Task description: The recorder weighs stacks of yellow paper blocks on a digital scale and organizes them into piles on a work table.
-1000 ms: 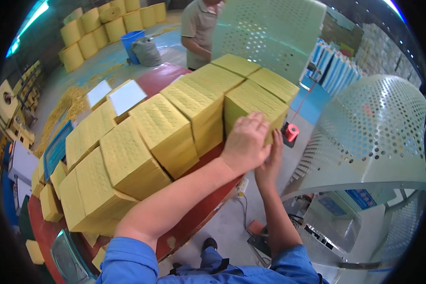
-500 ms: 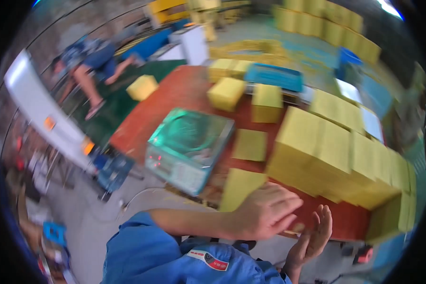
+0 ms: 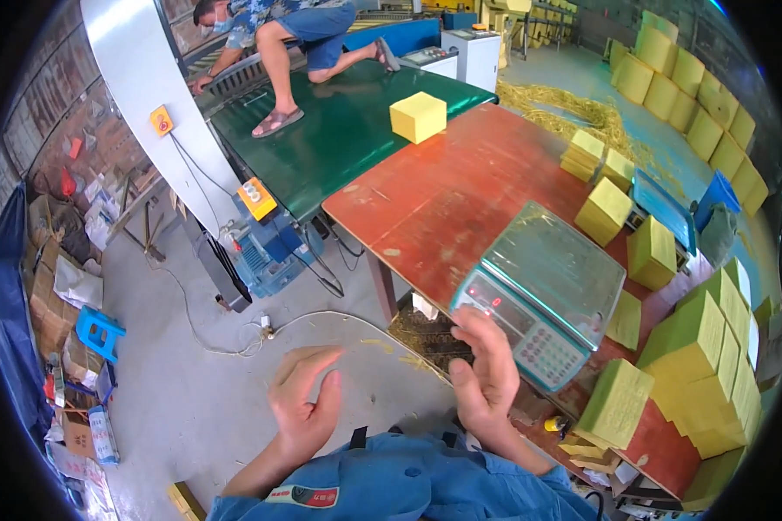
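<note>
Both my hands hang in the air in front of my body, apart and holding nothing. My left hand (image 3: 307, 395) is over the grey floor, fingers loosely curved and thumb apart. My right hand (image 3: 485, 369) is open too, close to the near edge of a digital scale (image 3: 543, 295) whose plate carries nothing. The scale stands on a red-brown table (image 3: 443, 195). Right of it are a flat yellow stack (image 3: 624, 319), a taller yellow block (image 3: 615, 404) and a large pile of yellow blocks (image 3: 708, 365). One yellow block (image 3: 418, 118) sits at the table's far edge.
A green conveyor belt (image 3: 347, 130) adjoins the table, with another person (image 3: 300, 39) crouching on it. A blue motor (image 3: 274, 256) and a cable (image 3: 321, 314) lie left of the table. A blue stool (image 3: 101, 333) stands at far left. Yellow stacks (image 3: 669, 65) line the back right.
My view has swung left toward the belt. My hands have moved from beside the yellow blocks to in front of my body and farther apart.
</note>
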Motion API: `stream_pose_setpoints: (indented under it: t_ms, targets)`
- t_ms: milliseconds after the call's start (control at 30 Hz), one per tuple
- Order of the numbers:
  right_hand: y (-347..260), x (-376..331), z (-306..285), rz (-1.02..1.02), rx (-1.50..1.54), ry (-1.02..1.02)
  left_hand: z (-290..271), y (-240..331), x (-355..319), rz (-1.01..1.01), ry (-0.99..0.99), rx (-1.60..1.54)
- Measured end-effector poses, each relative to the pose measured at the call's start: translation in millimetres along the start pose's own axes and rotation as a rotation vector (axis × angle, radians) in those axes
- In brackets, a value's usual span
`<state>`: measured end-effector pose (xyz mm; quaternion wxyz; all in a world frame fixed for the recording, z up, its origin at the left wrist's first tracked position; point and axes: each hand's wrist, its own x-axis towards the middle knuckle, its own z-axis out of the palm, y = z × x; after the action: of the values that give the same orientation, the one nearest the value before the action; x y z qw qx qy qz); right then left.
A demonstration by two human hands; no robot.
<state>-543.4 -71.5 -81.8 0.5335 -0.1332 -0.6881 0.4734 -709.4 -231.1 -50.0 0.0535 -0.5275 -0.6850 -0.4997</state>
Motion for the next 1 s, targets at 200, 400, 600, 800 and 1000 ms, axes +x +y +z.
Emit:
stream_pose_setpoints:
  t_ms: [200,400,600,800,1000]
  targets:
    - [50,59,70,-0.004,0.063,-0.125,-25,-62,32,-0.139,0.084,0.103]
    - [119,122,107,0.103,0.223,-0.108,-12,-122,101,-0.160,0.115,0.111]
    - [153,184,117,0.142,0.172,-0.113,14,-158,177,-0.115,0.090,0.043]
    - [211,248,138,0.245,0.065,0.077,72,-232,282,-0.030,0.009,-0.075]
    - [304,332,139,0.279,-0.127,0.265,174,-327,397,0.182,0.045,-0.216]
